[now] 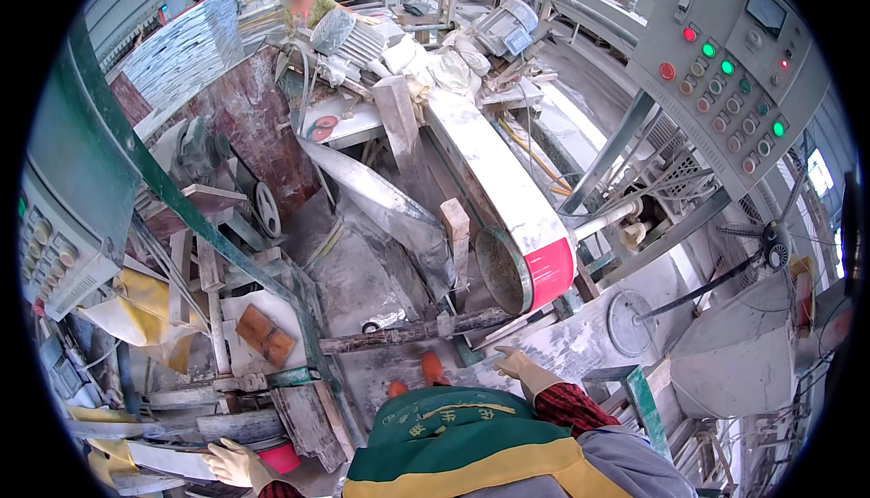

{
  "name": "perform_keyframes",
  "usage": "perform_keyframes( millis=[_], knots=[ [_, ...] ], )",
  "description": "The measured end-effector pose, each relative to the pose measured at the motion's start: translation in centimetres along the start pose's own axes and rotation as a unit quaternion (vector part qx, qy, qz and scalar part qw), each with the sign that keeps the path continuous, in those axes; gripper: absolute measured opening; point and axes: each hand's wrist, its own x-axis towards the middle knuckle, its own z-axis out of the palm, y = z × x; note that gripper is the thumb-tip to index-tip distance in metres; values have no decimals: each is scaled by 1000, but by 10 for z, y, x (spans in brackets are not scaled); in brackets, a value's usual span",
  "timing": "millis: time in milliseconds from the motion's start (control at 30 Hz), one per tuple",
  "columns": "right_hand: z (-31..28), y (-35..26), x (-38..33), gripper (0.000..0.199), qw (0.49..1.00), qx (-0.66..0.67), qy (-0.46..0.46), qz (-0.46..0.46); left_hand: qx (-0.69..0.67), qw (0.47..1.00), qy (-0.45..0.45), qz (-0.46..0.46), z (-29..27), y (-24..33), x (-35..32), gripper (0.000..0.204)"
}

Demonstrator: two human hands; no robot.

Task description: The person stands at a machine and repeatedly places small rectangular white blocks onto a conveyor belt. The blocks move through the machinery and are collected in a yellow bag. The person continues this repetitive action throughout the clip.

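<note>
Both of my hands wear cream gloves. My left hand (233, 464) is low at the left, fingers spread, beside the end of a pale curved strip (168, 458). Whether it touches that strip I cannot tell. A red object (279, 458) shows just to its right, partly hidden. My right hand (517, 365) hangs out in front of me on the right with its fingers stretched and nothing in them. Ahead of it is the rounded end of a white belt machine (494, 167), wrapped in a pink-red sheet (550, 273). A green apron (444, 421) with a yellow border covers my front.
A button panel (729, 67) rises at the right, another (54, 258) at the left. A log (417, 331) lies across in front of my orange shoes (434, 369). A green metal frame (643, 412) stands by my right arm. Far off, a person (308, 9) is behind motors (349, 38).
</note>
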Motion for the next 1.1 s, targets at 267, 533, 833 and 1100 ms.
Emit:
perform_keyframes(
  millis=[267, 533, 833, 1100],
  knots=[
    [4, 2, 1, 63, 1000, 18, 2, -4, -10, 997, 69, 17, 13, 0, -6, 44],
    [6, 15, 16, 62, 1000, 6, -4, -11, -35, 996, 83, 22, 17, 1, -8, 46],
    [-21, 13, 18, 57, 988, -139, 61, -27, -115, 992, 52, -30, 18, -38, 61, 70],
    [-19, 25, 29, 57, 990, -118, 62, -44, -142, 964, -171, -143, 71, -38, 84, 72]
  ],
)
